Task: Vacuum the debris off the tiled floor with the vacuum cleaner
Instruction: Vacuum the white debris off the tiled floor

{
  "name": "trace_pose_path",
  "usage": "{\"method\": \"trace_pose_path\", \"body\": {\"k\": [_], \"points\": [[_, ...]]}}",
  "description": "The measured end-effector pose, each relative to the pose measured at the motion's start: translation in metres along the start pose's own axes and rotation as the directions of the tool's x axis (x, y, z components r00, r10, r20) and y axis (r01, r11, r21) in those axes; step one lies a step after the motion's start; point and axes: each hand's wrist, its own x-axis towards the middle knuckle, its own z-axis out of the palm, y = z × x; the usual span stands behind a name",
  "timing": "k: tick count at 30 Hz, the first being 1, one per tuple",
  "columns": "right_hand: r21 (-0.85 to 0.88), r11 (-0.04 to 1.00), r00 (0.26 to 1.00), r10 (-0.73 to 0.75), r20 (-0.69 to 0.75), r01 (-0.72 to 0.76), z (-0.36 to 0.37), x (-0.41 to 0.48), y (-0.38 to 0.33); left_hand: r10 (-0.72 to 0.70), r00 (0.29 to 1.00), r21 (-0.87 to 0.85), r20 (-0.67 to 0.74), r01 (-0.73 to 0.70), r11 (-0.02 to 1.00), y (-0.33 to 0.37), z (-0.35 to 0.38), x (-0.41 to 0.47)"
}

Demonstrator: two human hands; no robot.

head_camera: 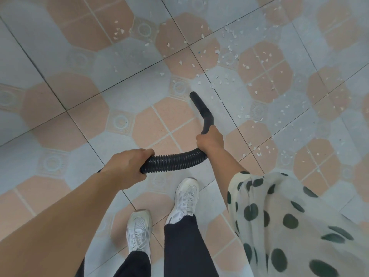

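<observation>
A black ribbed vacuum hose [175, 159] arcs between my two hands. My left hand [127, 166] grips the hose at its left end. My right hand [210, 140] grips the bent black nozzle tube [202, 109] where it joins the hose. The nozzle's open tip [193, 94] points down and away at the tiled floor [79, 96], close to it. Small white debris chips [225, 56] lie scattered over the tiles ahead and to the right of the tip, the nearest a short way beyond it. The vacuum's body is out of view.
My two white sneakers [185, 196] and dark trouser legs stand just behind the hose. A white sleeve with dark dots [279, 216] hangs at lower right. The tiles to the left of the nozzle carry only a few chips [118, 33].
</observation>
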Motion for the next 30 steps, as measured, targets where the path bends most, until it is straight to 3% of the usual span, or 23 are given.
{"method": "trace_pose_path", "body": {"k": [10,21,30], "points": [[-0.076,0.996,0.999,-0.047,0.016,0.048,-0.043,0.040,-0.041,-0.052,0.996,-0.078,-0.076,0.046,0.996,0.016,-0.031,0.041],[-0.186,0.958,0.968,-0.190,0.164,0.219,-0.019,0.034,-0.093,-0.194,0.979,-0.118,-0.060,0.186,0.975,-0.006,-0.049,0.016],[-0.189,0.952,0.967,-0.218,0.128,0.240,-0.009,0.030,-0.112,-0.193,0.974,-0.174,-0.115,0.172,0.970,-0.028,-0.038,0.013]]}}
